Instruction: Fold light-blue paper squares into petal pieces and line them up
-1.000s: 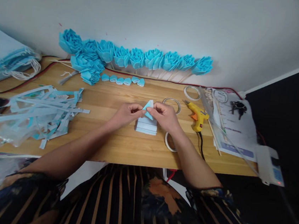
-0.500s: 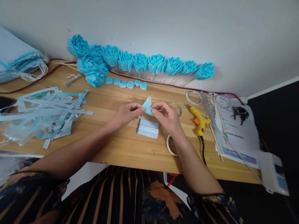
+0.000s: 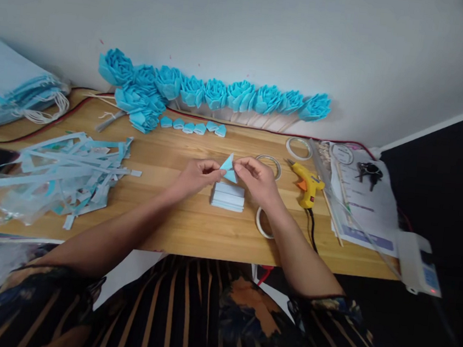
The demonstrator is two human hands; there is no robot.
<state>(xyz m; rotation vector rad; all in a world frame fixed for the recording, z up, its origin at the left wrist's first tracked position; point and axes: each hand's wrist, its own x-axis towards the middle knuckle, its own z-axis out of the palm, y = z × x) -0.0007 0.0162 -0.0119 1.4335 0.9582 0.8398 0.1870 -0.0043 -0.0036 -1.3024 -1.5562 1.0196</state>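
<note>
Between both hands is a small light-blue folded piece of fabric [image 3: 228, 166], pointed at the top, with a lower flap. My left hand [image 3: 198, 178] pinches its left edge between thumb and fingers. At the opposite edge, my right hand [image 3: 258, 179] is closed in a pinch on the same piece. Just below the fingers, a stack of pale fabric strips [image 3: 228, 197] lies on the table. Behind the hands is a short row of small folded blue petals [image 3: 189, 127].
Blue fabric flowers [image 3: 215, 94] on sticks lean along the wall. A yellow glue gun [image 3: 308, 186] and tape rolls [image 3: 299, 148] are at the right, beside papers [image 3: 371, 202] with keys [image 3: 370, 174]. Fabric scraps [image 3: 61, 172] cover the left side, near packed masks [image 3: 13, 84].
The held piece has been folded further; its lower flap now stands apart from the upper point. Both hands stay in nearly the same place, and the view has shifted slightly.
</note>
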